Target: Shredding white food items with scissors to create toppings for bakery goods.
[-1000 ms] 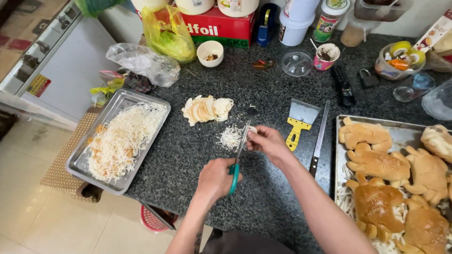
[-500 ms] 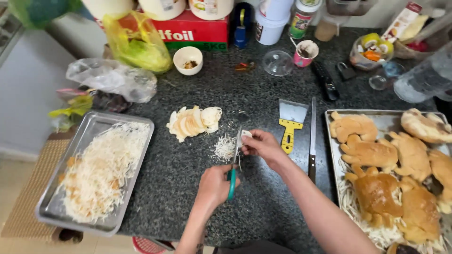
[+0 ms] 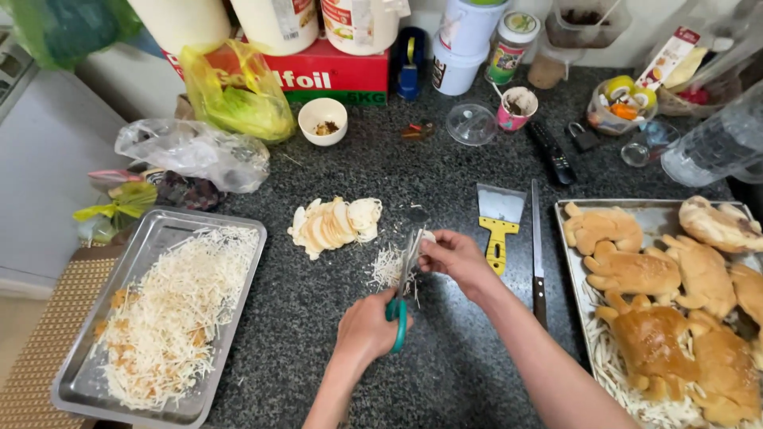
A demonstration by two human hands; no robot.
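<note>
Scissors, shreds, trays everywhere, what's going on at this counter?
A person is snipping a pale slice into thin shreds. The left hand works green-handled scissors, and the right hand holds the slice at the blades. A small pile of shreds lies under them on the dark counter, beside a stack of uncut slices. The left tray holds many shreds; the right tray holds shaped buns. A scraper and a knife lie untouched.

Two bare forearms, left hand (image 3: 364,334) and right hand (image 3: 455,258), no sleeves, rings, watch or gloves visible.
</note>
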